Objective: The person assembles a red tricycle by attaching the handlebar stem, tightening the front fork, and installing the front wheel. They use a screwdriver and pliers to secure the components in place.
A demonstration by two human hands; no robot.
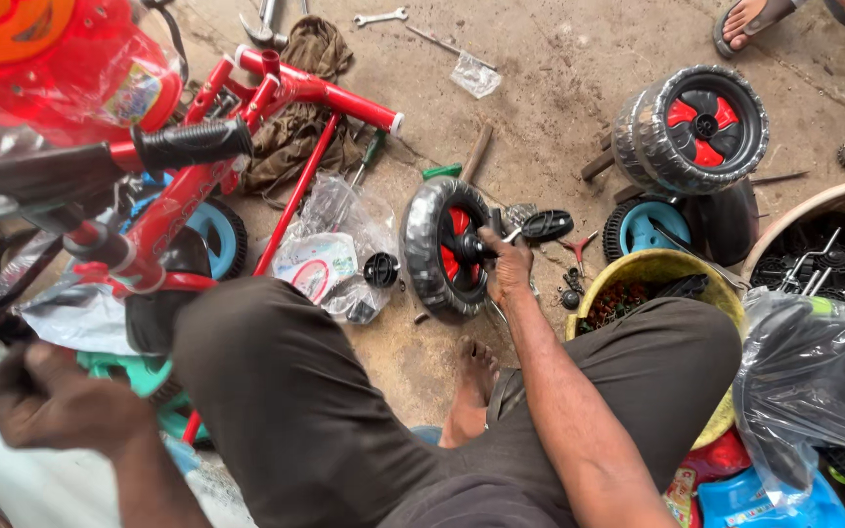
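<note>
The small black-tyred wheel with red plastic spokes stands upright on its tread on the concrete floor, its axle running roughly level and pointing right toward the right hand, which grasps the hub. The left hand is closed in a loose fist, holding nothing visible, below the red child's bicycle frame.

Soft, even daylight fills the scene, bright enough with no harsh glare. Shadows are faint and short under the wheel and tools. Small highlights gleam on the plastic wrap and red frame. The near left hand is blurred. Wide-angle bending shows toward the edges; the centre is sharp.
</note>
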